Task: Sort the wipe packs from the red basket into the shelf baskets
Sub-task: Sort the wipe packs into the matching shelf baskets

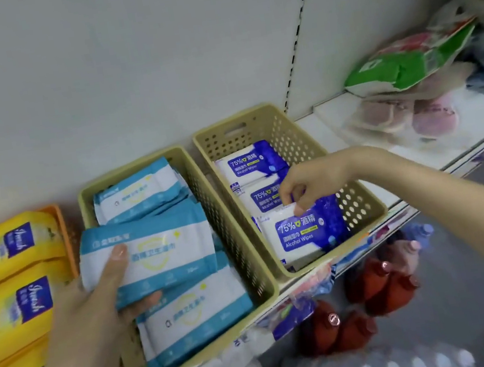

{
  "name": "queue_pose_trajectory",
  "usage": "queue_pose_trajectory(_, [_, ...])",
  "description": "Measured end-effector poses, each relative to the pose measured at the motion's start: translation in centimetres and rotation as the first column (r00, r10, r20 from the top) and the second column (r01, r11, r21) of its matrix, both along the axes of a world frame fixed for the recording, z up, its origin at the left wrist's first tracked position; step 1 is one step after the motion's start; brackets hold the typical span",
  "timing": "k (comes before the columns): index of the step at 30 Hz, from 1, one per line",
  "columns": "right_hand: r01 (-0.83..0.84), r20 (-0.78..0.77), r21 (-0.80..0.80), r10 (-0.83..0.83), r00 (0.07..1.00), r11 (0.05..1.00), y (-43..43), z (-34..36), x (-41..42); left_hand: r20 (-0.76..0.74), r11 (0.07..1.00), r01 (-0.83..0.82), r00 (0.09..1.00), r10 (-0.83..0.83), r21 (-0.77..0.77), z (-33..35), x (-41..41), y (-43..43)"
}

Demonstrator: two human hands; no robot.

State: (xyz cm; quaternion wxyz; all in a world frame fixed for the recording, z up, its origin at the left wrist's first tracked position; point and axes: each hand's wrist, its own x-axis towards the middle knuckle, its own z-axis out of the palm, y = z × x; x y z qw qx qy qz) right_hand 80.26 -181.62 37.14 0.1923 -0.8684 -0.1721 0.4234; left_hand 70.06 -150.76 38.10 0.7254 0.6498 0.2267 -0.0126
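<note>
A light-blue wipe pack [163, 253] is gripped by the left hand [95, 305], thumb on top, over the middle beige basket [124, 170] on the shelf [321, 129]. The upper edge of a dark-blue alcohol wipe pack [305, 233], lying at the front of the right beige basket [357, 200], is pinched by the right hand [313, 181]. Yellow packs [7, 249] in an orange basket [55, 213] are cut off at left. Bagged goods [412, 67] at the shelf's right end are blurred.

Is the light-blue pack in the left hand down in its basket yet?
Not yet: the left hand grips the light-blue pack, holding it above the packs lying in the middle beige basket.
</note>
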Motion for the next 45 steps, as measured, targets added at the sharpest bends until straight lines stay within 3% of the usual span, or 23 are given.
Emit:
queue_pose_trajectory(7, [-0.099,-0.049,-0.054,0.096,0.994,0.994,0.0,-2.3,0.7,-0.011,0.999,-0.045,0.999,0.045,-0.004,-0.6,1.0,0.4])
queue_pose_trajectory(11, [-0.09,0.157,-0.086,0.103,0.982,0.992,-0.1,-2.9,-0.2,-0.012,0.999,-0.037,0.999,0.036,-0.024,-0.3,1.7,-0.2])
queue_pose_trajectory(14, [-0.103,0.354,-0.182,0.163,0.921,0.978,-0.1,-3.0,-1.4,-0.031,0.998,-0.035,0.999,0.034,-0.051,0.0,1.8,-0.5])
queue_pose_trajectory(18, [0.006,0.395,-0.114,0.04,0.918,0.993,-0.1,-3.3,-2.3,-0.083,0.999,0.002,0.997,-0.005,-0.033,0.9,1.2,-1.3])
queue_pose_trajectory(21, [0.007,0.438,-0.131,0.052,0.898,0.991,-0.6,-3.1,-2.6,-0.129,0.998,0.029,0.991,-0.035,-0.049,1.5,0.8,-1.6])
queue_pose_trajectory(23, [0.107,0.531,-0.001,-0.09,0.843,0.994,-0.7,-1.9,-3.0,-0.155,0.996,0.043,0.986,-0.055,-0.08,1.9,0.6,-1.6])
queue_pose_trajectory(25, [0.308,0.439,0.359,-0.451,0.778,0.881,0.7,0.4,-3.6,-0.172,0.99,0.041,0.983,-0.064,-0.131,2.0,0.3,-1.2])
queue_pose_trajectory(27, [0.397,0.167,0.623,-0.611,0.774,0.674,3.3,2.9,-4.6,-0.174,0.982,0.048,0.981,-0.08,-0.183,2.0,-0.2,-0.8])
queue_pose_trajectory(28, [0.402,0.072,0.672,-0.595,0.801,0.622,4.8,3.8,-5.1,-0.171,0.977,0.069,0.98,-0.104,-0.2,2.2,-0.5,-0.7])
queue_pose_trajectory(31, [0.346,-0.003,0.687,-0.475,0.88,0.638,8.8,4.9,-6.4,-0.146,0.965,0.113,0.978,-0.15,-0.237,2.6,-1.4,-0.2])
queue_pose_trajectory(35, [0.433,-0.148,0.709,-0.484,0.863,0.557,11.7,4.4,-6.8,-0.087,0.965,0.147,0.982,-0.17,-0.218,2.6,-2.7,1.1])
queue_pose_trajectory(38, [0.437,-0.192,0.706,-0.444,0.875,0.557,12.8,3.3,-7.2,-0.032,0.966,0.238,0.97,-0.242,-0.101,2.4,-3.6,2.0])
queue_pose_trajectory(40, [0.383,-0.127,0.69,-0.418,0.899,0.614,12.7,2.5,-7.5,0.008,0.959,0.257,0.966,-0.26,0.118,1.6,-4.2,2.8])
queue_pose_trajectory(42, [0.362,-0.067,0.665,-0.431,0.9,0.654,12.2,1.7,-7.8,0.073,0.861,0.18,0.967,-0.243,0.476,0.5,-4.7,3.9])
queue_pose_trajectory(45, [0.377,-0.071,0.642,-0.438,0.896,0.668,11.6,-0.2,-8.4,0.13,0.683,0.157,0.928,-0.349,0.713,0.0,-5.5,4.9])
